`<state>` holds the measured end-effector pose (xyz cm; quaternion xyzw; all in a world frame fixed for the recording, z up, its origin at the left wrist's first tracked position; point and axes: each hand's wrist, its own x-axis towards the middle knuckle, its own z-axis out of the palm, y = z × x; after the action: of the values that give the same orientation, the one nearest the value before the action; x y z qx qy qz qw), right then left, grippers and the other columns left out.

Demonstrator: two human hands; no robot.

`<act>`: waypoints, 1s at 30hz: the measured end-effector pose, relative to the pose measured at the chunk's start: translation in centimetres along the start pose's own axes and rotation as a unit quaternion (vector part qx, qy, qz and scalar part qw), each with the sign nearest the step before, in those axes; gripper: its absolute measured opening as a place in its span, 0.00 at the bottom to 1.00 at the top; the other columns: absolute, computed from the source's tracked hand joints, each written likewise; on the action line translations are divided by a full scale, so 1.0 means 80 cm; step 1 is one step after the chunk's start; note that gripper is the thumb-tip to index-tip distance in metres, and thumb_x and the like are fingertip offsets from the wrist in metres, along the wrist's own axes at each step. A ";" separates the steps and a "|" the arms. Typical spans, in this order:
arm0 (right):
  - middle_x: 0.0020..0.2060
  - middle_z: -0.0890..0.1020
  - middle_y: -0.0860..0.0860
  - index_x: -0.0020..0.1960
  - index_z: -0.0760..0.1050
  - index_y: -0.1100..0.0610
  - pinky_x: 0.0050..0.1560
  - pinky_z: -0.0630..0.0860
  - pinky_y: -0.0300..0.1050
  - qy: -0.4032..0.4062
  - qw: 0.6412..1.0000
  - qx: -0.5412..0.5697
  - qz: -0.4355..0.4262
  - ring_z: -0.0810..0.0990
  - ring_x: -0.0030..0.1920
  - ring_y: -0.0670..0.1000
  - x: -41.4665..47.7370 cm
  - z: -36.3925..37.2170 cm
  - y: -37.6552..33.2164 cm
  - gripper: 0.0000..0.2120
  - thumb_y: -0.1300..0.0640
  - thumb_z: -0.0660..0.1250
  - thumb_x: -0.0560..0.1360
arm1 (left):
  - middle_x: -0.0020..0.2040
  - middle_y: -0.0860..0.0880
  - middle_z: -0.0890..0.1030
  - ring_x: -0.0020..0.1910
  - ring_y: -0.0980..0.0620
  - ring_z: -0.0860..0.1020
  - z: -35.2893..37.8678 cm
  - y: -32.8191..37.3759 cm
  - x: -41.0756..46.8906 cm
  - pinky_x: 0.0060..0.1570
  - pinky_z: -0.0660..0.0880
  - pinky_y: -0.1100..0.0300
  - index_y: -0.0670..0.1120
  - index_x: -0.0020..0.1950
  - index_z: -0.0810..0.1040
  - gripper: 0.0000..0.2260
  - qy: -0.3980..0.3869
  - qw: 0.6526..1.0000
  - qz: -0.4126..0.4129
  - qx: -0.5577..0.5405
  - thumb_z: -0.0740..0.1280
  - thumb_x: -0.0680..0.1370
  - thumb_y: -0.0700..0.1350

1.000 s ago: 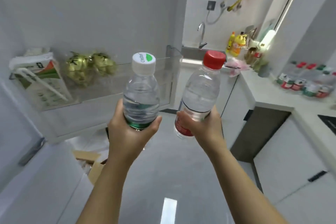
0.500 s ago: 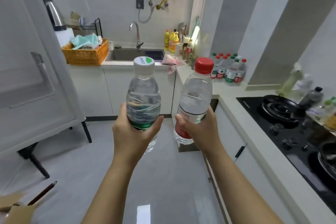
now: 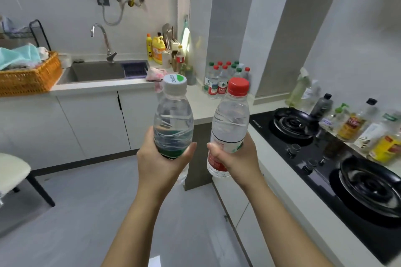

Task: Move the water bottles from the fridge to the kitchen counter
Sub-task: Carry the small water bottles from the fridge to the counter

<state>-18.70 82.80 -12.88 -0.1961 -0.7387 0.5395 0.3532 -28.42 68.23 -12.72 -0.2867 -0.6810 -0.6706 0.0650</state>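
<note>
My left hand (image 3: 161,162) grips the lower part of a clear water bottle with a white cap and green label (image 3: 173,115), held upright at chest height. My right hand (image 3: 236,158) grips a clear water bottle with a red cap and red label (image 3: 230,123), also upright, a hand's width to the right. Both bottles hang over the floor in front of the white kitchen counter (image 3: 201,106). In the counter's corner stands a cluster of several water bottles (image 3: 223,78) with red and green caps. The fridge is out of view.
A sink (image 3: 97,70) with a tap is set in the counter at the back left, beside an orange basket (image 3: 28,78). A black hob (image 3: 325,158) with two pans runs along the right, with oil bottles (image 3: 368,130) behind it. A white chair (image 3: 13,171) stands at the left.
The view has swung right from the fridge door to the kitchen counter and come closer to it. Both hands still hold their bottles in the same way.
</note>
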 end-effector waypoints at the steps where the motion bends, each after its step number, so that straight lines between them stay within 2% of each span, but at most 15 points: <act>1: 0.47 0.83 0.35 0.55 0.75 0.43 0.47 0.76 0.27 0.004 1.000 -0.001 0.002 0.81 0.51 0.37 0.014 0.002 0.006 0.22 0.55 0.80 0.66 | 0.43 0.60 0.82 0.43 0.61 0.80 0.007 -0.007 0.014 0.40 0.75 0.71 0.57 0.49 0.73 0.21 -0.008 1.000 0.002 -0.007 0.74 0.61 0.61; 3: 0.45 0.83 0.34 0.53 0.75 0.44 0.46 0.75 0.27 0.014 1.000 -0.002 0.003 0.82 0.50 0.37 0.049 0.009 0.018 0.21 0.60 0.80 0.67 | 0.45 0.62 0.81 0.44 0.62 0.80 0.020 -0.025 0.049 0.41 0.75 0.71 0.57 0.50 0.73 0.21 -0.029 0.999 0.007 -0.019 0.74 0.62 0.60; 7: 0.51 0.83 0.41 0.58 0.74 0.45 0.50 0.76 0.30 0.040 0.999 0.004 0.018 0.81 0.53 0.39 0.114 0.030 0.033 0.25 0.54 0.79 0.64 | 0.46 0.65 0.81 0.45 0.63 0.80 0.040 -0.052 0.119 0.41 0.75 0.72 0.58 0.50 0.72 0.21 -0.059 0.998 0.010 -0.024 0.76 0.63 0.59; 9: 0.53 0.83 0.42 0.61 0.74 0.46 0.50 0.77 0.30 0.053 0.998 0.009 0.025 0.81 0.54 0.39 0.148 0.042 0.038 0.28 0.53 0.79 0.64 | 0.45 0.67 0.80 0.44 0.64 0.80 0.049 -0.068 0.155 0.40 0.74 0.73 0.58 0.50 0.72 0.21 -0.072 0.997 0.011 -0.021 0.80 0.65 0.52; 12: 0.55 0.83 0.43 0.63 0.74 0.49 0.51 0.77 0.29 0.073 0.997 0.001 0.030 0.81 0.55 0.39 0.187 0.056 0.049 0.30 0.52 0.78 0.63 | 0.43 0.70 0.80 0.44 0.66 0.79 0.063 -0.094 0.199 0.40 0.73 0.74 0.58 0.51 0.72 0.22 -0.095 0.995 0.008 -0.024 0.81 0.66 0.45; 16: 0.54 0.82 0.42 0.62 0.74 0.48 0.50 0.76 0.29 0.086 0.995 -0.012 0.046 0.81 0.55 0.38 0.220 0.065 0.067 0.29 0.55 0.80 0.64 | 0.45 0.66 0.81 0.45 0.64 0.80 0.079 -0.118 0.236 0.42 0.75 0.72 0.58 0.52 0.73 0.21 -0.107 0.993 -0.009 -0.043 0.77 0.64 0.51; 19: 0.53 0.83 0.43 0.61 0.74 0.49 0.48 0.76 0.27 0.093 0.994 -0.014 0.051 0.81 0.53 0.37 0.244 0.067 0.079 0.27 0.61 0.80 0.66 | 0.46 0.64 0.81 0.46 0.62 0.81 0.091 -0.134 0.256 0.44 0.79 0.65 0.56 0.55 0.74 0.23 -0.112 0.992 -0.016 -0.049 0.77 0.63 0.55; 22: 0.52 0.82 0.42 0.60 0.74 0.49 0.48 0.75 0.26 0.093 0.994 -0.012 0.050 0.81 0.52 0.35 0.268 0.066 0.092 0.27 0.63 0.80 0.67 | 0.46 0.63 0.82 0.46 0.61 0.81 0.107 -0.151 0.274 0.44 0.80 0.60 0.57 0.54 0.74 0.22 -0.113 0.993 -0.022 -0.040 0.77 0.64 0.54; 25: 0.53 0.83 0.42 0.61 0.74 0.48 0.49 0.76 0.27 0.098 0.994 -0.011 0.056 0.81 0.53 0.37 0.294 0.063 0.107 0.29 0.56 0.80 0.63 | 0.46 0.63 0.82 0.47 0.62 0.81 0.128 -0.167 0.291 0.44 0.79 0.65 0.58 0.54 0.74 0.22 -0.115 0.993 -0.022 -0.027 0.80 0.65 0.49; 27: 0.53 0.82 0.41 0.61 0.74 0.46 0.50 0.76 0.29 0.097 0.994 -0.007 0.059 0.81 0.53 0.37 0.315 0.058 0.120 0.28 0.57 0.81 0.64 | 0.46 0.63 0.82 0.47 0.64 0.80 0.146 -0.176 0.303 0.44 0.76 0.69 0.59 0.53 0.73 0.22 -0.115 0.993 -0.024 -0.019 0.80 0.66 0.50; 30: 0.52 0.82 0.40 0.60 0.73 0.45 0.53 0.76 0.33 0.093 0.994 -0.012 0.064 0.81 0.53 0.37 0.352 0.044 0.146 0.28 0.59 0.81 0.66 | 0.46 0.61 0.82 0.47 0.63 0.80 0.182 -0.189 0.323 0.44 0.75 0.71 0.57 0.54 0.74 0.22 -0.117 0.992 -0.035 -0.017 0.80 0.66 0.50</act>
<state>-41.31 103.34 -15.68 -0.2968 -0.6946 0.5319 0.3827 -52.69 90.90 -15.11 -0.3407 -0.6819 -0.6457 -0.0437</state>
